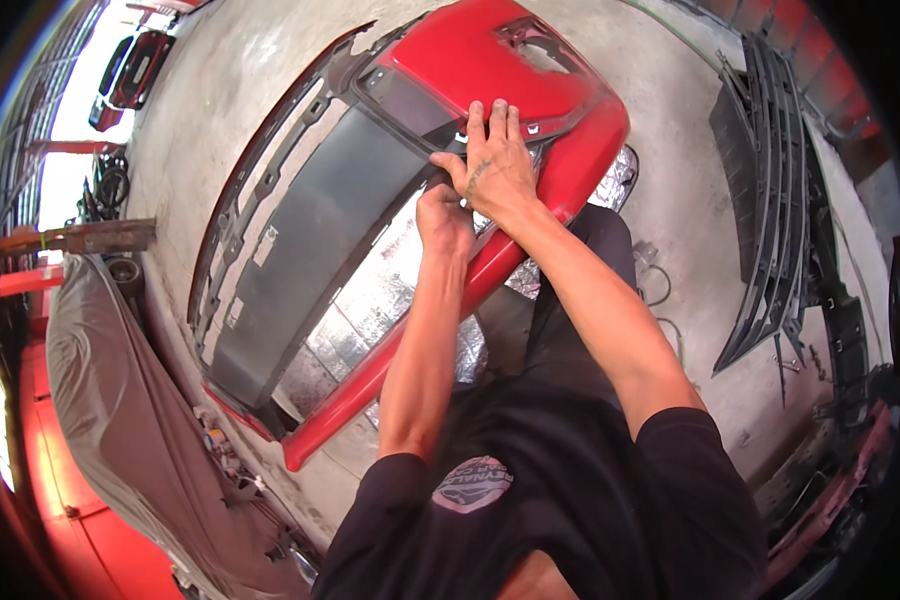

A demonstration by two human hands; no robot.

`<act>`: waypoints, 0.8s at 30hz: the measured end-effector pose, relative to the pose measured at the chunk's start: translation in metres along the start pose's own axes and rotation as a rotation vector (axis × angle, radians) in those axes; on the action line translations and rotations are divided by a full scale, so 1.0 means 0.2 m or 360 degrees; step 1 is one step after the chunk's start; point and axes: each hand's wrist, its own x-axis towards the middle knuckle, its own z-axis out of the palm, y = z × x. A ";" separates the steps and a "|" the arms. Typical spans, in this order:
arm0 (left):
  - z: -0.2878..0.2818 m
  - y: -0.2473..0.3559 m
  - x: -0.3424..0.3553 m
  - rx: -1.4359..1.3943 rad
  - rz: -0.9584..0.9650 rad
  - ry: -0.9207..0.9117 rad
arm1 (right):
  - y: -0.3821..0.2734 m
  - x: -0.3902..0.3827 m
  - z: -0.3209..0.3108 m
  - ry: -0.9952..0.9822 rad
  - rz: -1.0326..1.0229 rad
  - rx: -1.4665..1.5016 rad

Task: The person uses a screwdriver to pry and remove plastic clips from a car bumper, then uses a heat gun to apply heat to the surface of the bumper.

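A large red car bumper cover (470, 62) with a dark grey centre panel (315, 215) lies across the middle, near my knees. My right hand (498, 172) rests on it with fingers stretched over the red edge and the thumb out to the left. Just below, my left hand (445, 218) is closed at the inner edge of the bumper cover, where the grey panel meets the opening. Its fingertips are partly hidden. Small clips show along the edge beside my right fingers. Under the bumper cover, silver foil-like sheeting (375, 285) shows through the opening.
Black slatted grille parts (770, 200) stand on the right, by more dark parts along the wall. A grey cloth cover (120, 390) drapes over something large on the left. A wooden beam (100, 237) juts in there. The floor (230, 75) is concrete.
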 end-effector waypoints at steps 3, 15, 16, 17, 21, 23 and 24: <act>0.07 -0.01 -0.03 0.0006 0.0026 -0.0007 | 0.04 -0.01 0.00 0.0030 -0.0003 0.0057; 0.09 0.00 -0.05 -0.0077 -0.0019 -0.0051 | 0.04 -0.02 0.00 0.0107 -0.0048 0.0017; 0.09 0.01 -0.06 -0.0089 -0.0031 -0.0043 | 0.03 -0.02 -0.01 0.0119 -0.0054 0.0015; 0.10 0.01 -0.06 -0.0102 -0.0043 -0.0035 | 0.03 -0.02 -0.01 0.0125 -0.0040 0.0029; 0.08 0.01 -0.04 -0.0086 -0.0031 -0.0013 | 0.02 -0.03 -0.01 0.0136 -0.0043 0.0024; 0.10 0.02 -0.05 -0.0017 -0.0035 -0.0064 | 0.03 -0.03 -0.01 0.0151 -0.0047 0.0023; 0.08 0.02 -0.04 -0.0012 -0.0039 -0.0063 | 0.04 -0.03 -0.01 0.0147 -0.0051 0.0040</act>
